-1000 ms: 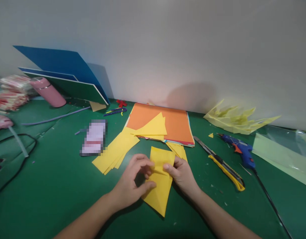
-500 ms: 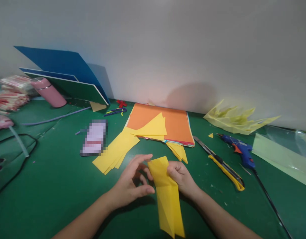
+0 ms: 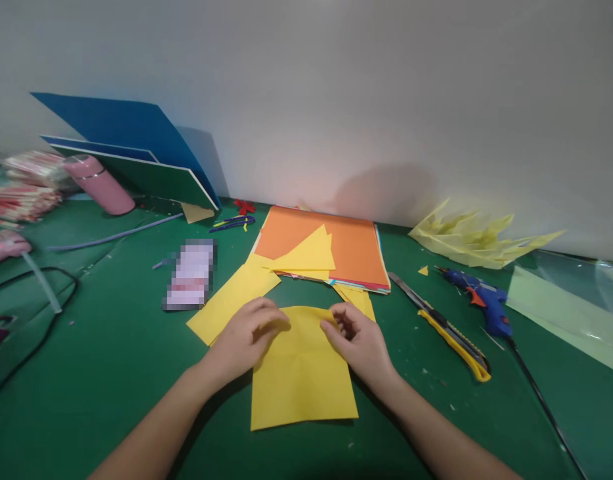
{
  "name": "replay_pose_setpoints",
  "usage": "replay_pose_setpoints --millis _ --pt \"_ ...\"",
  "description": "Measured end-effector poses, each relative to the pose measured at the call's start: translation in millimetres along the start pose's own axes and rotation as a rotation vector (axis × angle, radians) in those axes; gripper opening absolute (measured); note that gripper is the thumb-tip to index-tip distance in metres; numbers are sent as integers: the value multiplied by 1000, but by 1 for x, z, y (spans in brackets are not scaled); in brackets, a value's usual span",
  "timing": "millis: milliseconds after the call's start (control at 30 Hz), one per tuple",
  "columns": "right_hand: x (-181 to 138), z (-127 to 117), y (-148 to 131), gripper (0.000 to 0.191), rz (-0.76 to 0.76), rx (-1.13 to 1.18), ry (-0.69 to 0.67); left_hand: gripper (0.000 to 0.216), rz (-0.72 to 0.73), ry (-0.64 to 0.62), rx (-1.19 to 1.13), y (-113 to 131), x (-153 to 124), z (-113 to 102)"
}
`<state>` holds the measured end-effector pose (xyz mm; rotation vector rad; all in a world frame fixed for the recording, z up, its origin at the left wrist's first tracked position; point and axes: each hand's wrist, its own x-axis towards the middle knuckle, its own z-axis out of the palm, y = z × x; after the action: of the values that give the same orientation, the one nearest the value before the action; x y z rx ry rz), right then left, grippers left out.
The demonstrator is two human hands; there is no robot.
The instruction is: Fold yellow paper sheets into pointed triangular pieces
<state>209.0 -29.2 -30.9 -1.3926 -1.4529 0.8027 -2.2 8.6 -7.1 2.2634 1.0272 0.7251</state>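
A creased yellow sheet of paper (image 3: 302, 380) lies opened out between my hands, its near edge towards me. My left hand (image 3: 249, 337) pinches its far left corner, and my right hand (image 3: 359, 343) pinches the far right corner between thumb and fingers. Just beyond are yellow paper strips (image 3: 236, 293), partly covered by my left hand. Yellow paper triangles (image 3: 311, 257) rest on a stack of coloured paper (image 3: 356, 233) with an orange sheet on top. More yellow pieces (image 3: 359, 300) stick out under the stack's near edge.
To the right lie a yellow utility knife (image 3: 451, 337) with its blade out, a blue glue gun (image 3: 479, 300) with a cord, and a pale yellow spiky paper piece (image 3: 481, 243). On the left are a phone (image 3: 189, 275), a pink bottle (image 3: 100, 187) and leaning boards (image 3: 136, 160).
The yellow sheet, folded and held up by my right hand before, is now spread wide. My left hand has closed on its left corner, and my right hand has turned to the opposite corner.
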Motion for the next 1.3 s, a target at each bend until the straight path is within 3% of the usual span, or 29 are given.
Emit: replay_pose_setpoints --millis 100,200,400,567,767,1033,1300 --pt "0 -2 2 10 -29 -51 -30 26 169 -2 205 -3 0 0" --pt "0 -2 3 8 -56 -90 -57 30 245 -70 252 -3 -2 0" --pt "0 -1 6 9 -66 -71 -93 25 58 -98 260 10 -8 4" --pt "-1 -3 2 9 -105 -81 -72 60 30 -227 418 21 -8 6" --pt "-3 -9 -1 8 -337 -216 5 62 -10 -279 400 19 -8 7" --pt "-7 -5 1 10 -640 -302 -145 65 -46 -247 354 15 -9 11" --pt "-7 -6 -1 20 -717 -303 -257 65 -31 -238 313 13 -8 13"
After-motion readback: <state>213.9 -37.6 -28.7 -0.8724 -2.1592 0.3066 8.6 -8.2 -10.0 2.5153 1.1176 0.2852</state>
